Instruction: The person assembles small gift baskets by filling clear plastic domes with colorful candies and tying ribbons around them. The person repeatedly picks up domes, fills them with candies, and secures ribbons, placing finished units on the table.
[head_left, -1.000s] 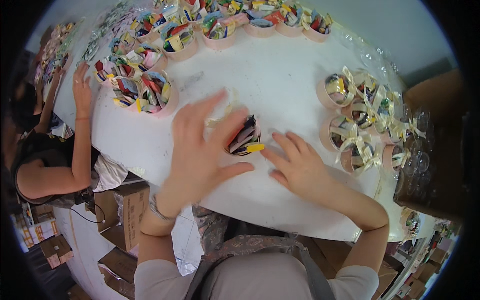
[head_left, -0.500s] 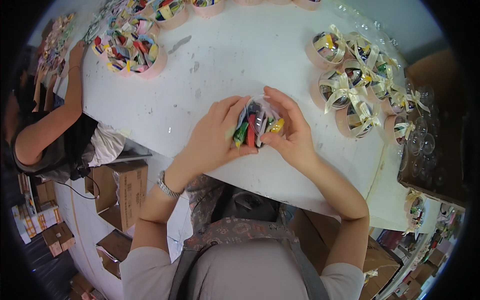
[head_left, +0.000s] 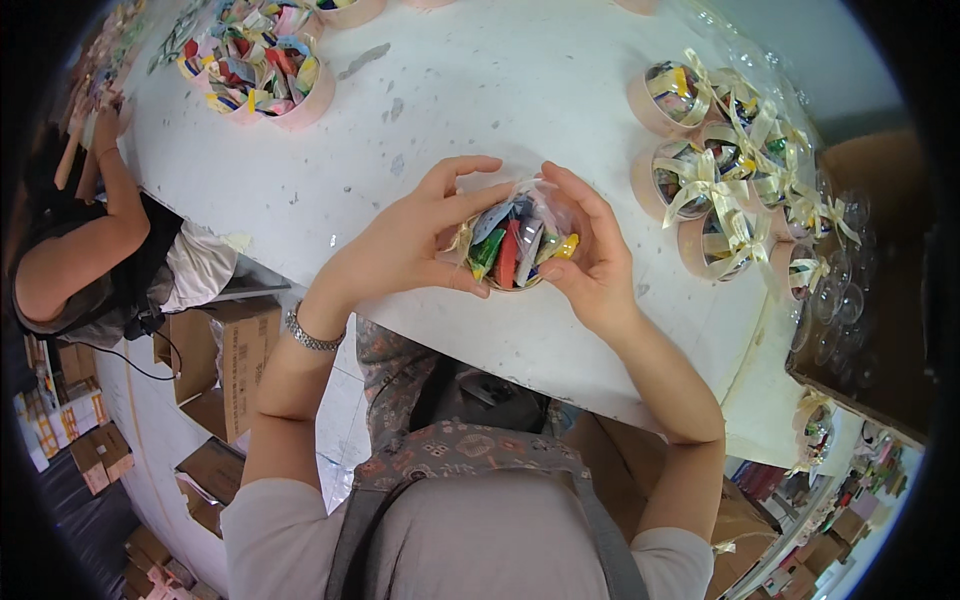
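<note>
Between my two hands is a round pink box (head_left: pixel 575 222) packed with colourful wrapped sweets (head_left: pixel 508 255); glints over them look like a clear domed lid. My left hand (head_left: pixel 405 240) cups the left side, thumb low by the near rim and one finger lifted off at the far side. My right hand (head_left: pixel 595 260) grips the right side, its thumb pressed at the near edge and its fingers curved around the back. A cream ribbon end (head_left: pixel 458 243) seems to show beside my left fingers. The box's underside is hidden.
Finished-looking domed boxes with cream bows (head_left: pixel 700 185) cluster on the right of the white table (head_left: pixel 450 100). Open sweet-filled boxes (head_left: pixel 300 105) stand far left. Clear domes (head_left: pixel 850 290) lie in a carton at right. A co-worker's arm (head_left: pixel 90 230) is at left.
My left hand has spread and shifted slightly left, loosening around the box. The clear rim that stood up between my hands now sits lower. The co-worker's arm has moved left.
</note>
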